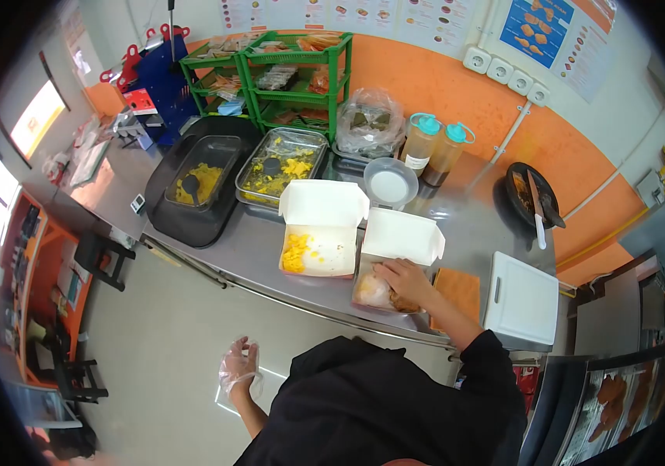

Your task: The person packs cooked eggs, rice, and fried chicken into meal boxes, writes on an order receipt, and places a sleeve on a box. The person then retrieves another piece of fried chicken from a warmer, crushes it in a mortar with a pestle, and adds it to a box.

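Observation:
My right hand (405,281) reaches into an open white takeaway box (404,233), its fingers stretched over the food. Beneath and beside the fingers lie a whitish mound that looks like rice (374,291) and a brown fried piece (404,304). The fingertips are partly hidden, so a grip on the food cannot be made out. My left hand (239,365) hangs low over the floor, away from the counter, in a clear plastic glove with fingers apart and nothing in it. A second open box (325,206) stands to the left, with yellow crumbly food (296,252) inside.
Behind the boxes are a glass tray (318,140) of yellow food, a black pan (163,210), a plastic bowl (391,183), sauce bottles (423,146) and green racks (248,78). On the right lie an orange cloth (457,293), a white lidded container (523,299) and a knife (537,210) across a black bowl.

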{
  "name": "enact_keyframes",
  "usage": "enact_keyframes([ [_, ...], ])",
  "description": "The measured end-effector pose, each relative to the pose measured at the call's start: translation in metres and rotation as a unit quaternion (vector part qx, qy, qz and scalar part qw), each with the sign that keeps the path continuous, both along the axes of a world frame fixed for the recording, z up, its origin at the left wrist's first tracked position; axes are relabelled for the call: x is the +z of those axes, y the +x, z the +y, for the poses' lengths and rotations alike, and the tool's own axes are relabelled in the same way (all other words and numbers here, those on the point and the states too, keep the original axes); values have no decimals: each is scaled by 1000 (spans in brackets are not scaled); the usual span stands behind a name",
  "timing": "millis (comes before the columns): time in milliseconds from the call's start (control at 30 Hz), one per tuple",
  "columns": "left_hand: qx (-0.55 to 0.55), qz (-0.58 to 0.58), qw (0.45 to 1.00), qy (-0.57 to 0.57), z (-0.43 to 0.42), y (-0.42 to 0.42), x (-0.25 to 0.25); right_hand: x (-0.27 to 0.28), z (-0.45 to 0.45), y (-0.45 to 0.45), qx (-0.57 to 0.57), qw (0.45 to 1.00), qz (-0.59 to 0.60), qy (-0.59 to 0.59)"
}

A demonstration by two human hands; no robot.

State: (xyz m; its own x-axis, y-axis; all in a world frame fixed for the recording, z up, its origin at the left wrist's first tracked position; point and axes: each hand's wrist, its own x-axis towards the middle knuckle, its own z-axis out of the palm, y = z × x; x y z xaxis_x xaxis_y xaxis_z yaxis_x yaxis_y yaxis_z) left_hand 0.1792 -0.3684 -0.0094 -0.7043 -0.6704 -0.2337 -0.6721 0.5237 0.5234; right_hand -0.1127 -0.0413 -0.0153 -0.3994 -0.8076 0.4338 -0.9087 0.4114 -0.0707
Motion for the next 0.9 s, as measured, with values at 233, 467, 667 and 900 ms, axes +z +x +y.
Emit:
enact_keyframes([
  [233,-51,-10,999,-2,20,-33,24,3,-7,-10,-88,991,-93,40],
  [467,-30,17,998,43,32,-47,38,8,-18,7,-117,963,-240,47],
  [667,-39,-8,999,35,35,-44,23,-14,-16,48,-109,979,-173,14],
  [900,-50,-13,998,24,37,-66,28,49,-5,73,-233,885,-285,-284],
])
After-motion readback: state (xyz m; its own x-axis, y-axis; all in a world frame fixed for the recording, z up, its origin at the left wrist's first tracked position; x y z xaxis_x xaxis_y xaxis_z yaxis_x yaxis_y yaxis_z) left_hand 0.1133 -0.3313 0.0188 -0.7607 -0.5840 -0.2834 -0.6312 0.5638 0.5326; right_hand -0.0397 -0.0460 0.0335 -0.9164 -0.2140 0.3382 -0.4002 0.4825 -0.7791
